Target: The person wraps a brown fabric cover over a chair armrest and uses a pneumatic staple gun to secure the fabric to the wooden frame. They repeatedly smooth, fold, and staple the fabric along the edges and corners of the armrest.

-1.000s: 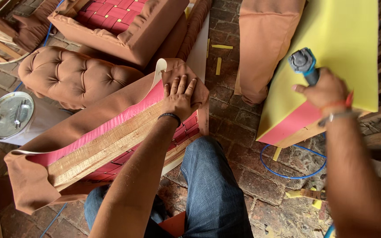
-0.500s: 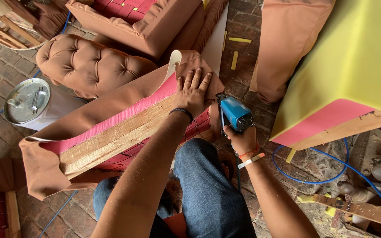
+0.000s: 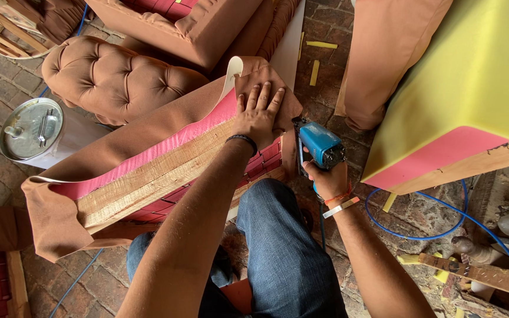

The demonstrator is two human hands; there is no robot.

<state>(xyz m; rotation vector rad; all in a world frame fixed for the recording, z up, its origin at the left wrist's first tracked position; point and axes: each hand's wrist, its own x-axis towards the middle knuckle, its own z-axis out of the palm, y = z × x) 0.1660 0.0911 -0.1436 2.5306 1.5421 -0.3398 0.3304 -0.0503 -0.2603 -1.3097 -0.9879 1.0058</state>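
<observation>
Left hand (image 3: 258, 116) on brown fabric (image 3: 148, 132), right hand (image 3: 327, 178) gripping blue stapler (image 3: 320, 145)

Left hand (image 3: 258, 116) on fabric (image 3: 148, 132) — stapler (image 3: 320, 145) alongside

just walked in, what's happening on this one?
A person is upholstering a furniture piece. The left hand presses brown fabric flat over the end of a wooden frame with pink padding. The right hand holds a blue staple gun against the frame's end, just beside the pressed fabric, with a blue hose trailing across the brick floor. A tufted brown cushion lies behind.
</observation>
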